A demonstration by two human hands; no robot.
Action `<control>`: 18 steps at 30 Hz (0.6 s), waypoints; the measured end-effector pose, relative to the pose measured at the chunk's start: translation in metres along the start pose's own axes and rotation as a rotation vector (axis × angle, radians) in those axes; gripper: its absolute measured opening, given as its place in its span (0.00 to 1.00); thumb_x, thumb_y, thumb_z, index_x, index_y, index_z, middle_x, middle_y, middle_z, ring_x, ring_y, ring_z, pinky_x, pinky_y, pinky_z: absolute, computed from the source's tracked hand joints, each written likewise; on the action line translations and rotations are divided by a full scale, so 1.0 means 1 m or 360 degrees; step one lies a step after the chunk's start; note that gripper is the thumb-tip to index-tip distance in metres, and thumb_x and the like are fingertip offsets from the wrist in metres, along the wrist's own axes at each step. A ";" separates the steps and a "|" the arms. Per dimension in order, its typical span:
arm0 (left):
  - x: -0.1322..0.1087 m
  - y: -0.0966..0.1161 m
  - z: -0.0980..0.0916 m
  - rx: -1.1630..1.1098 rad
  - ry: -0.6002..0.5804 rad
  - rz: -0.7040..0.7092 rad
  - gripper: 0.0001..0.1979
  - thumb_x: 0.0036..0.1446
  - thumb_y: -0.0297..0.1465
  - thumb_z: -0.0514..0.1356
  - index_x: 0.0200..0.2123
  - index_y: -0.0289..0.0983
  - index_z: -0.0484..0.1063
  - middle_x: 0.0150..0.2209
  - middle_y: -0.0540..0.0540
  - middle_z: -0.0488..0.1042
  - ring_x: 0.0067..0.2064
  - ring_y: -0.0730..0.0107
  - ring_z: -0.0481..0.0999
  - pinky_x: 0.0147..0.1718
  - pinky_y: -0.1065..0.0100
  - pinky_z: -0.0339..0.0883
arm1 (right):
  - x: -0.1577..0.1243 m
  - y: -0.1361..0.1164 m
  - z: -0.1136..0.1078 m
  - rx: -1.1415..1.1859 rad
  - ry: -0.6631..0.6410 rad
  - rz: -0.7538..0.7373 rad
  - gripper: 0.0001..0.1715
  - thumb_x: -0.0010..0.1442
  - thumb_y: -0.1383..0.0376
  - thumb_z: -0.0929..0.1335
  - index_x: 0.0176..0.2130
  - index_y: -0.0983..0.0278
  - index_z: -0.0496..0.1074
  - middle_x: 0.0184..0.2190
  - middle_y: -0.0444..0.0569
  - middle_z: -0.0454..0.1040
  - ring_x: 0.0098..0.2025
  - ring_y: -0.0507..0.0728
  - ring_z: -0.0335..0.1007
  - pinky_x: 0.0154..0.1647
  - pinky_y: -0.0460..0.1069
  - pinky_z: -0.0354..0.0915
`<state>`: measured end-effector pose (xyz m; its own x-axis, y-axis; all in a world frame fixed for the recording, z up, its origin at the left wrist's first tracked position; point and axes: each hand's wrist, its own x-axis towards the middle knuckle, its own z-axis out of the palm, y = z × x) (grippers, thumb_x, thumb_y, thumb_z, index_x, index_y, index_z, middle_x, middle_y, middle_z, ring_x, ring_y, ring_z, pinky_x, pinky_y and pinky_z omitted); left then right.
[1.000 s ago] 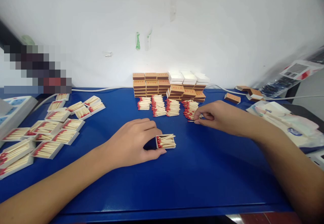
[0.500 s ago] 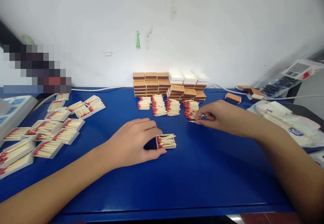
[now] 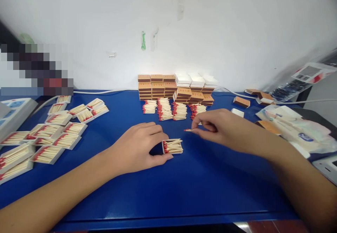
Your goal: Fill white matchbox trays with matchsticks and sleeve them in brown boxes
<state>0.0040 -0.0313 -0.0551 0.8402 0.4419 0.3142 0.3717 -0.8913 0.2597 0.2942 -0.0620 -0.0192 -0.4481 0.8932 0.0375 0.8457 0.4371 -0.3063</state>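
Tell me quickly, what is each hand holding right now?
Left hand: holding one end of a small white rectangular cardboard tray of red-tipped wooden matches.
Right hand: closed, pinching a thin red-tipped wooden match.

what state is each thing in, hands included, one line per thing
Matchbox tray: open, matches inside
Left hand: gripping that tray
Single match: pinched, red head leftward
Right hand: pinching that match
Four match piles: loose, heads left
Trays at far left: open, holding matches
Brown matchboxes: stacked
Pale packet: lying rumpled
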 end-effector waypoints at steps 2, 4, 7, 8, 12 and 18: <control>0.001 0.001 0.000 0.0000 -0.0008 -0.0011 0.15 0.65 0.41 0.67 0.47 0.35 0.81 0.40 0.45 0.80 0.40 0.61 0.79 0.42 0.60 0.72 | 0.001 -0.021 0.007 0.0000 0.0025 -0.0071 0.08 0.70 0.61 0.69 0.39 0.60 0.76 0.26 0.42 0.72 0.26 0.53 0.65 0.28 0.48 0.53; 0.001 0.001 0.001 -0.0002 -0.0012 -0.0019 0.15 0.65 0.41 0.67 0.46 0.35 0.81 0.40 0.45 0.80 0.41 0.60 0.79 0.42 0.59 0.73 | 0.004 -0.040 0.017 -0.0051 0.0019 -0.0151 0.05 0.70 0.66 0.68 0.40 0.62 0.75 0.31 0.44 0.76 0.29 0.53 0.68 0.31 0.49 0.55; 0.002 0.001 0.001 0.0005 -0.0018 -0.0026 0.15 0.65 0.41 0.67 0.45 0.35 0.81 0.39 0.44 0.80 0.41 0.59 0.79 0.42 0.59 0.73 | 0.006 -0.055 0.027 -0.0101 -0.0005 -0.0210 0.07 0.71 0.68 0.66 0.39 0.64 0.73 0.34 0.47 0.78 0.31 0.54 0.71 0.32 0.49 0.56; 0.002 0.001 0.000 0.0006 -0.0026 -0.0028 0.15 0.65 0.41 0.67 0.45 0.35 0.81 0.39 0.44 0.80 0.41 0.59 0.79 0.42 0.59 0.73 | 0.005 -0.056 0.027 -0.0068 -0.0006 -0.0223 0.06 0.71 0.68 0.66 0.40 0.64 0.73 0.34 0.46 0.78 0.32 0.54 0.71 0.32 0.49 0.56; 0.002 0.001 -0.001 -0.0008 -0.0037 -0.0035 0.15 0.65 0.41 0.67 0.46 0.35 0.81 0.39 0.46 0.79 0.41 0.61 0.78 0.42 0.60 0.72 | 0.001 -0.043 0.019 0.0066 0.0064 -0.0189 0.04 0.69 0.67 0.68 0.41 0.61 0.75 0.32 0.43 0.76 0.32 0.53 0.70 0.32 0.48 0.57; 0.000 0.000 0.000 0.0021 -0.0024 -0.0016 0.16 0.65 0.43 0.67 0.46 0.35 0.81 0.40 0.46 0.80 0.41 0.61 0.78 0.43 0.59 0.71 | -0.002 -0.028 0.013 0.0121 -0.0069 -0.0087 0.07 0.70 0.61 0.69 0.38 0.59 0.75 0.28 0.42 0.72 0.29 0.53 0.66 0.30 0.49 0.56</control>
<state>0.0033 -0.0311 -0.0549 0.8424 0.4492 0.2977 0.3850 -0.8882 0.2508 0.2677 -0.0779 -0.0234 -0.5064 0.8621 0.0155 0.7959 0.4743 -0.3762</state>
